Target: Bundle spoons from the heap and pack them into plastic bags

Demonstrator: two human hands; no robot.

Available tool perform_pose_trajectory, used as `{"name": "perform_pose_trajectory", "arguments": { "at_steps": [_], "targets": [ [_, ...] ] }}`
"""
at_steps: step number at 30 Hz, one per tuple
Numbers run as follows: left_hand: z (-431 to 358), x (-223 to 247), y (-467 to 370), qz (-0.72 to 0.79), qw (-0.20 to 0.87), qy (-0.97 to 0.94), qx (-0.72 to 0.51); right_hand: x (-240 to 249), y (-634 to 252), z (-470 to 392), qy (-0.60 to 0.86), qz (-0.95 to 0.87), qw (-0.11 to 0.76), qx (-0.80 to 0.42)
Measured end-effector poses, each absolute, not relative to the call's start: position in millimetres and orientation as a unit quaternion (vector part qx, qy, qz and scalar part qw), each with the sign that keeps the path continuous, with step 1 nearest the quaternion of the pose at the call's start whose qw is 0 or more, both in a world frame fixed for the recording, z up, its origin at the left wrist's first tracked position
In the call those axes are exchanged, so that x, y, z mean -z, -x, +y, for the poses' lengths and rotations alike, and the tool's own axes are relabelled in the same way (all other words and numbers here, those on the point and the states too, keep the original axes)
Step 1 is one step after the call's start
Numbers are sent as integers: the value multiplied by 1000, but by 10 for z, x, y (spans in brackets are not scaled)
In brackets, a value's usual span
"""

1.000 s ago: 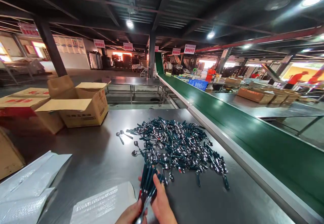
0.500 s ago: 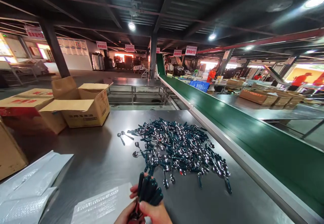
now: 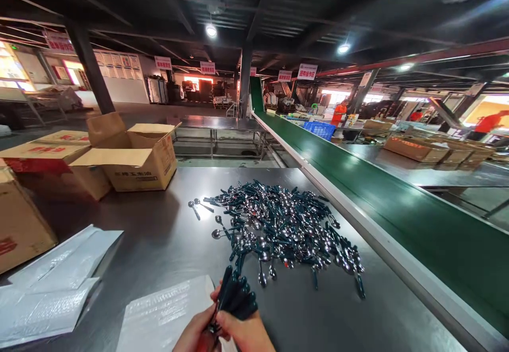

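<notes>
A bundle of dark-handled spoons point(image 3: 236, 295) is gripped low in front of me, handles pointing up and away. My left hand point(image 3: 199, 326) wraps round its left side, and my right hand point(image 3: 244, 332) closes on it from the right with the thumb across. The metal ends are mostly hidden by my fingers. Beyond the hands, a large pile of loose spoons point(image 3: 278, 225) with dark green handles covers the middle of the metal table point(image 3: 151, 246). A white padded mailer point(image 3: 167, 309) lies flat just left of my hands.
More white mailers point(image 3: 59, 283) lie at the left. Behind them stand an open cardboard box point(image 3: 135, 169) and other cartons point(image 3: 51, 156). A green conveyor belt point(image 3: 382, 182) runs along the table's right side. People in orange point(image 3: 339, 113) stand far off, near a blue crate point(image 3: 319, 130).
The view has shifted slightly, so the table items appear a little higher and to the right. Both hands still hold the bundle, whose handles look slightly more gathered.
</notes>
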State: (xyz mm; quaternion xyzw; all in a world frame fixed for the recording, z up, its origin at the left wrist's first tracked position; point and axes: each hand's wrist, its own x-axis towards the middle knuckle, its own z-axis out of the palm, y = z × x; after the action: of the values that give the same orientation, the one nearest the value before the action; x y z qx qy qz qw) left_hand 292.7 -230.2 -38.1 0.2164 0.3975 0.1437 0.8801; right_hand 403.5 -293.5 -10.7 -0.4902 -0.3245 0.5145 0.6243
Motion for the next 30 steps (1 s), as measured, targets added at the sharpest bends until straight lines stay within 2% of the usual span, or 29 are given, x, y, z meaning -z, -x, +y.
{"name": "perform_pose_trajectory", "arguments": {
  "at_steps": [2,6,9,15,21,30],
  "targets": [
    [-2279,296,-2872,418,873,-193,-159,59,-4045,-2928,511,-333,636,-472],
    [-2205,111,-2800,418,869,-135,-228,-64,-4106,-2927,551,-333,704,-298],
    [-2176,60,-2762,415,862,-149,-249,-144,-4141,-2958,580,-350,698,-234],
    [-2237,46,-2721,457,826,-183,-276,-240,-4111,-2999,595,-405,670,-182],
    [-2274,84,-2699,415,826,-249,-288,-375,-4105,-2967,619,-396,647,-207],
    [-2325,88,-2705,417,823,-249,-294,-387,-4102,-3020,656,-423,606,-153]
  ]
}}
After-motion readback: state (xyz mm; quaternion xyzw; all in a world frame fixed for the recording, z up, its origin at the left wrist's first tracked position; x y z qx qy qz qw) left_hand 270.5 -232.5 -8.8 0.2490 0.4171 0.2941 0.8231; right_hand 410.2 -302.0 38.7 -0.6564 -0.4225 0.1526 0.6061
